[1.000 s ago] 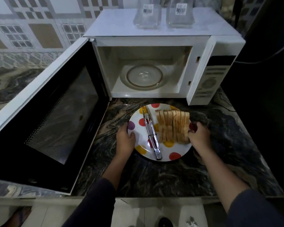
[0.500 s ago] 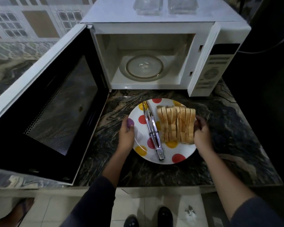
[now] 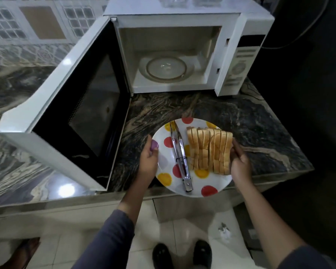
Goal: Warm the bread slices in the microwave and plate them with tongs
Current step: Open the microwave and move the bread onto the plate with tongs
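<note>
A white plate with red, yellow and purple dots (image 3: 217, 188) is lifted off the counter, partly past the counter's front edge. My left hand (image 3: 148, 162) grips its left rim and my right hand (image 3: 240, 165) grips its right rim, beside the bread. Several bread slices (image 3: 209, 150) stand in a row on the plate's right half. Metal tongs (image 3: 180, 158) lie lengthwise on the plate, left of the bread. The white microwave (image 3: 182, 53) stands behind, its cavity holding only a glass turntable (image 3: 166, 69).
The microwave door (image 3: 74, 101) hangs wide open to the left, reaching close to the plate. Dark marbled counter (image 3: 250, 117) extends right of the plate. Two clear jars (image 3: 184, 0) sit on top of the microwave. The tiled floor and my black shoes (image 3: 180, 255) show below.
Both hands have raised the plate with bread and tongs off the counter and drawn it toward me, past the counter edge. The view has tilted downward.
</note>
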Demonstrator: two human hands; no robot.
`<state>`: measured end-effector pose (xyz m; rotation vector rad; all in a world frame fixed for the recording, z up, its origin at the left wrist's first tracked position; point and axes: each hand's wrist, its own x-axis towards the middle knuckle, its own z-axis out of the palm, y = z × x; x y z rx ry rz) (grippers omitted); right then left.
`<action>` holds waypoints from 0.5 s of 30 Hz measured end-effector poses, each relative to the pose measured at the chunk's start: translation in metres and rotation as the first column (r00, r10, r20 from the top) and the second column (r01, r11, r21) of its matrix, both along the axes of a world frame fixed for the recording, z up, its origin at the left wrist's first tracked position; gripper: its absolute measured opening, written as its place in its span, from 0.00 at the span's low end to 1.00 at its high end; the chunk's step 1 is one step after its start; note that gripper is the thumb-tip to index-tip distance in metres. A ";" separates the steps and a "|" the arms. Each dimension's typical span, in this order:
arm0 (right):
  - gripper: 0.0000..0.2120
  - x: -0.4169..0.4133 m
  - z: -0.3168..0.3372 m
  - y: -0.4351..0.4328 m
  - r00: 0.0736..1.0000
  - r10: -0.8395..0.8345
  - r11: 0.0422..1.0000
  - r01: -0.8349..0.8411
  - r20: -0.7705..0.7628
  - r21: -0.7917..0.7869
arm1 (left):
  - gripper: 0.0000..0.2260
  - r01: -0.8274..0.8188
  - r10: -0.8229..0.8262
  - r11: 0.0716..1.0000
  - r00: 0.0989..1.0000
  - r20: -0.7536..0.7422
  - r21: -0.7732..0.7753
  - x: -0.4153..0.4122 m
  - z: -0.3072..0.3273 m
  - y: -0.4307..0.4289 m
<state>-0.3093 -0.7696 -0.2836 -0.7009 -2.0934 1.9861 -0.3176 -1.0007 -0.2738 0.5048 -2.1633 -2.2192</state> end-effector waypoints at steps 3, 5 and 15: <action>0.19 0.023 -0.001 -0.001 0.999 -0.002 1.000 0.001 -0.035 -0.028 | 0.23 0.000 0.000 1.000 1.000 -0.003 -0.003 0.025 0.000 -0.002; 0.19 0.039 0.000 -0.001 0.998 -0.001 0.999 -0.002 -0.058 -0.036 | 0.23 0.031 -0.031 0.999 0.999 -0.013 0.018 0.043 0.001 -0.003; 0.17 0.126 0.006 -0.014 0.992 0.051 0.995 -0.060 -0.111 -0.085 | 0.23 -0.078 0.079 0.997 0.996 -0.047 0.029 0.148 0.011 -0.012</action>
